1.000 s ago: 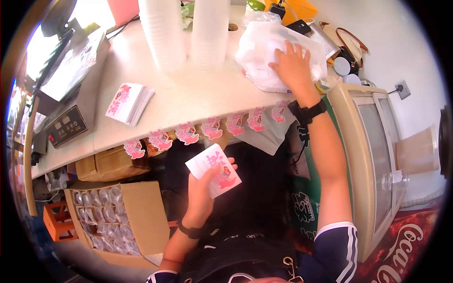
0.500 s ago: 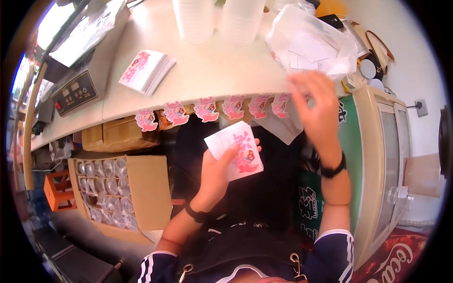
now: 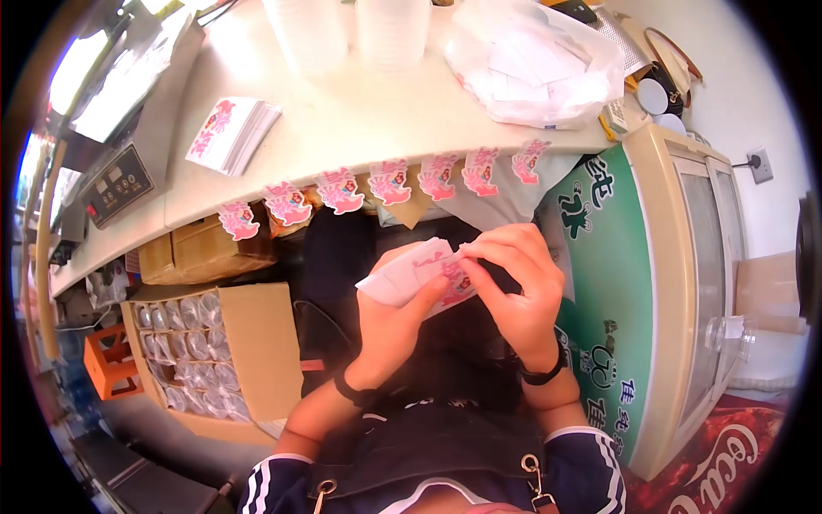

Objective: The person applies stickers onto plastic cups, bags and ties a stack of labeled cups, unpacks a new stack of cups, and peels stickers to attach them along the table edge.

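Note:
My left hand [image 3: 387, 332] is wrapped round a stack of white sticker sheets [image 3: 400, 278], thumb on top. At the stack's right edge, my right hand [image 3: 524, 295] pinches the edge of the top pink sticker [image 3: 451, 267] between thumb and fingertips. The top sheet looks bent up, and its far side is partly hidden by my fingers. Beyond my hands, several pink cut-out stickers [image 3: 390, 182] hang in a row along the counter's front edge. On the counter at left lies another stack of sticker sheets [image 3: 229, 137].
The counter [image 3: 342, 111] bears stacked clear plastic cups [image 3: 392, 34] and a plastic bag with white papers [image 3: 539, 68]. A control-panel machine [image 3: 122, 184] stands at left. Below is a carton of wrapped cups [image 3: 257, 343]. A green-sided cabinet [image 3: 612, 300] stands at right.
My right hand has come from the counter edge down to the stack and now pinches the top sticker. The rightmost hanging sticker is now uncovered. The stack tilts, and the view has shifted.

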{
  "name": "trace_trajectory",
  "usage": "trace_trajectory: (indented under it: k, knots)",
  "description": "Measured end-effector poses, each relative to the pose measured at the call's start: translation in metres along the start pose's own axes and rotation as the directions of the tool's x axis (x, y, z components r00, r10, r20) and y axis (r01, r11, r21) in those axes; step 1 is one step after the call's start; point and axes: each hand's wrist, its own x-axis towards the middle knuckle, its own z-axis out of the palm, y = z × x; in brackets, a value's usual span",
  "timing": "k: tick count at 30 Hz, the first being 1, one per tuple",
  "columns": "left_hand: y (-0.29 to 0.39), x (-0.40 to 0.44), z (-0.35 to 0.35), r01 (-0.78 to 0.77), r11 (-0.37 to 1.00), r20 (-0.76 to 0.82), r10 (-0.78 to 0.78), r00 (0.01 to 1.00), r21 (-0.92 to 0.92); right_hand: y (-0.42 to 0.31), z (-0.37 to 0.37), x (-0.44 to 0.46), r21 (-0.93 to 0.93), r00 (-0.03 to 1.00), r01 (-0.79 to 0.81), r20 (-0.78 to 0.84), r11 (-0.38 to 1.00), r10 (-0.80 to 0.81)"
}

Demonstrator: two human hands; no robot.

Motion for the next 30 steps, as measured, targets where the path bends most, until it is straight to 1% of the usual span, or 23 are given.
trace_trajectory:
  k: [2,5,7,10,12,14,17,20,22,25,26,28,30]
  knots:
    - [-0.002,-0.002,0.002,0.002,1.0,-0.008,-0.002,1.0,0.016,0.002,-0.001,-0.001,-0.01,1.0,0.007,-0.003,1.0,-0.008]
    - [-0.004,-0.003,0.004,0.013,0.999,-0.012,-0.012,1.0,0.042,0.007,0.0,-0.008,0.005,0.999,-0.033,-0.013,0.999,0.033]
    - [-0.005,-0.003,0.005,0.021,0.999,-0.01,-0.021,1.0,0.047,0.009,-0.003,-0.009,0.027,0.996,-0.072,0.046,0.997,0.07]
    - [-0.006,-0.004,0.005,0.013,0.998,-0.011,-0.013,1.0,0.054,0.011,-0.002,-0.013,0.04,0.996,-0.089,0.033,0.995,0.088]
    - [-0.006,-0.004,0.005,0.009,0.997,-0.017,-0.008,1.0,0.081,0.01,0.001,-0.012,0.013,0.996,-0.088,0.015,0.996,0.088]
    - [-0.008,-0.004,0.005,0.012,0.997,-0.019,-0.011,1.0,0.07,0.01,0.001,-0.013,-0.011,0.996,-0.087,0.0,0.996,0.087]
    - [-0.01,-0.004,0.005,0.018,0.998,-0.027,-0.017,0.999,0.063,0.012,0.001,-0.016,-0.026,0.996,-0.086,0.025,0.996,0.087]
    - [-0.011,-0.004,0.005,0.029,0.998,-0.032,-0.027,0.999,0.06,0.013,0.003,-0.018,-0.025,0.995,-0.097,-0.012,0.995,0.097]
    - [-0.011,-0.005,0.006,0.04,0.998,-0.033,-0.038,0.999,0.054,0.013,0.005,-0.02,0.003,0.991,-0.112,-0.073,0.994,0.112]
    - [-0.01,-0.004,0.007,0.034,0.998,-0.033,-0.033,0.999,0.046,0.014,0.01,-0.022,0.047,0.985,-0.116,-0.122,0.992,0.121]
    - [-0.01,-0.004,0.007,0.031,0.998,-0.036,-0.029,0.999,0.051,0.015,0.011,-0.023,0.045,0.985,-0.117,-0.122,0.992,0.122]
    - [-0.012,-0.004,0.006,0.031,0.998,-0.039,-0.029,0.999,0.054,0.017,0.011,-0.024,0.126,0.977,-0.196,-0.064,0.973,0.205]
    - [-0.013,-0.005,0.004,0.063,0.997,-0.046,-0.061,0.997,0.042,0.018,0.012,-0.025,0.138,0.975,-0.21,-0.051,0.968,0.218]
